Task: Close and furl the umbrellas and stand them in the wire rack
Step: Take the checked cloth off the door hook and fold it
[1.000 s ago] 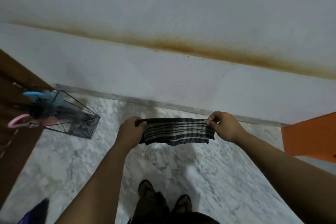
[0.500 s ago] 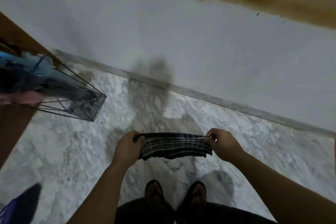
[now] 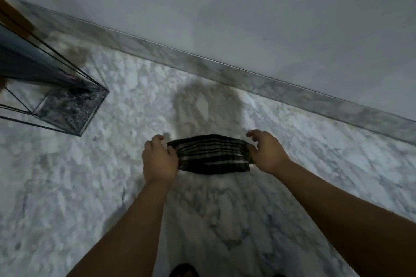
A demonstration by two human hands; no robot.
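Head view, looking down at marble floor [image 3: 112,186]. Both hands hold a dark striped cloth piece [image 3: 211,154] low centre of frame, probably an umbrella sleeve or a folded canopy; cannot tell which. Its long axis runs left to right across the frame, stretched between the hands. Left hand [image 3: 160,159] grips the left end, fingers curled around the fabric. Right hand [image 3: 265,153] pinches the right end between thumb and lower fingers, with the upper fingers lifted free and half open.

Wire rack [image 3: 67,105] stands upper left of frame, close to the skirting [image 3: 247,78], well apart from the cloth. Dark furled umbrellas [image 3: 27,63] already lean in it, tops cut off by the frame edge. From the grip the rack lies left and up in frame, so the left hand is the nearer one.

Judgement: any carry to the rack goes leftward, and the cloth must turn from crosswise to upright first. Frame is motion-blurred, so fine finger detail is soft.
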